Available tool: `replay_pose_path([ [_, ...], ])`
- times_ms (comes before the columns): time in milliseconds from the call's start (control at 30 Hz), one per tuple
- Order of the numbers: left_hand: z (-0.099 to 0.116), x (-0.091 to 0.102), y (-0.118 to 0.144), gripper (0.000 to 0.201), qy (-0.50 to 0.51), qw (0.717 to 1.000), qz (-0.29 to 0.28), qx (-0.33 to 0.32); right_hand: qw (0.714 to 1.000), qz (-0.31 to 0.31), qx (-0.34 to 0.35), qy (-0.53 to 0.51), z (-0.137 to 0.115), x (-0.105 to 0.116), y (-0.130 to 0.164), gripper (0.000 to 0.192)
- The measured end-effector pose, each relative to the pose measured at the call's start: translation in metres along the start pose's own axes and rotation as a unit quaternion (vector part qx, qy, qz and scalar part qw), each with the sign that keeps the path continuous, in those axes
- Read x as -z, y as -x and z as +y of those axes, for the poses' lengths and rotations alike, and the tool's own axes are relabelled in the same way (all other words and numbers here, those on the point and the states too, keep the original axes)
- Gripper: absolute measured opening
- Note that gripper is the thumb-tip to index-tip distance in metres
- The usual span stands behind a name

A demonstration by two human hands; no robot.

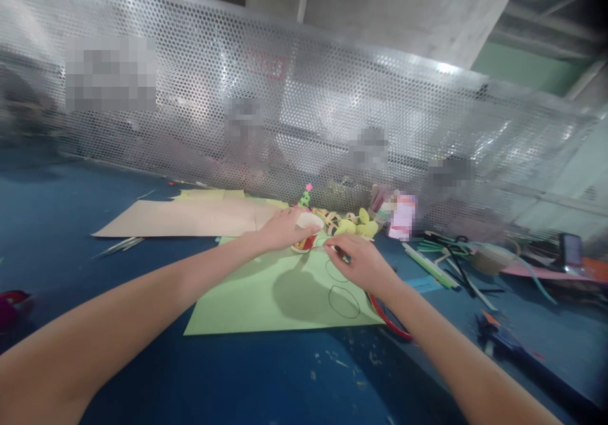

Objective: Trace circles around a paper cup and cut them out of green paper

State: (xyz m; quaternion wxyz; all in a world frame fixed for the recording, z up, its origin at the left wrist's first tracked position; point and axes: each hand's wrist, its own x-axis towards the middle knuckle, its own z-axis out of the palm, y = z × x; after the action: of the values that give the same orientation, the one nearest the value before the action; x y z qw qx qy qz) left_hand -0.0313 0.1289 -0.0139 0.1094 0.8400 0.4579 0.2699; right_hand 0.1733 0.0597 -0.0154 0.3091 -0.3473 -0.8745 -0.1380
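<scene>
My left hand (285,227) is closed around a small white cup-like piece (311,223) with red and yellow on its side. It presses this piece down on a sheet of light green paper (247,301). Close to its right side, my right hand (356,259) pinches a dark pen (341,253), its tip near the base of the piece. A drawn circle outline (344,302) shows on the green paper, with part of another above it. Under my right wrist lies a red curved handle-like thing (392,323), partly hidden.
Beige paper (190,218) lies behind my left arm. Yellow paper pieces (361,225) and a small green tree figure (304,198) stand at the back. To the right are colored strips (432,265), a tape roll (489,257) and a blue glue gun (508,342). A perforated metal screen (190,114) borders the table.
</scene>
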Motion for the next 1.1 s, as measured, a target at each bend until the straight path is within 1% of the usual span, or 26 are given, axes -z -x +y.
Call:
replay_pose_path([
  [167,-0.001,0.0,-0.001,0.077,0.015,1.0,-0.007,0.014,0.998,-0.006,0.055,0.028,-0.013,0.0,-0.003,0.017],
  [300,-0.001,0.001,-0.001,0.08,0.016,0.999,-0.018,0.025,0.993,-0.014,0.103,0.057,-0.021,-0.003,-0.004,0.021],
  [500,0.001,0.004,0.0,0.079,0.013,0.999,-0.028,0.02,0.981,-0.031,0.163,0.1,-0.035,-0.009,-0.008,0.022],
  [600,0.001,0.003,0.0,0.079,0.005,0.999,-0.033,0.03,0.975,-0.032,0.183,0.121,-0.041,-0.009,-0.01,0.022],
  [700,0.001,0.003,0.0,0.08,0.003,0.999,-0.034,0.033,0.974,-0.031,0.192,0.117,-0.046,-0.011,-0.011,0.021],
  [833,0.003,0.005,0.002,0.079,0.004,0.999,-0.037,0.035,0.976,-0.02,0.191,0.104,-0.049,-0.014,-0.012,0.018],
  [900,0.004,0.006,0.003,0.078,0.004,0.998,-0.039,0.041,0.98,-0.001,0.179,0.087,-0.048,-0.013,-0.012,0.017],
  [1000,0.003,0.005,0.003,0.077,0.006,0.998,-0.04,0.045,0.991,0.03,0.125,0.045,-0.045,-0.008,-0.011,0.015],
  [1100,0.003,0.004,0.002,0.081,0.005,0.998,-0.043,0.047,0.998,0.037,0.053,0.012,-0.04,-0.005,-0.01,0.016],
])
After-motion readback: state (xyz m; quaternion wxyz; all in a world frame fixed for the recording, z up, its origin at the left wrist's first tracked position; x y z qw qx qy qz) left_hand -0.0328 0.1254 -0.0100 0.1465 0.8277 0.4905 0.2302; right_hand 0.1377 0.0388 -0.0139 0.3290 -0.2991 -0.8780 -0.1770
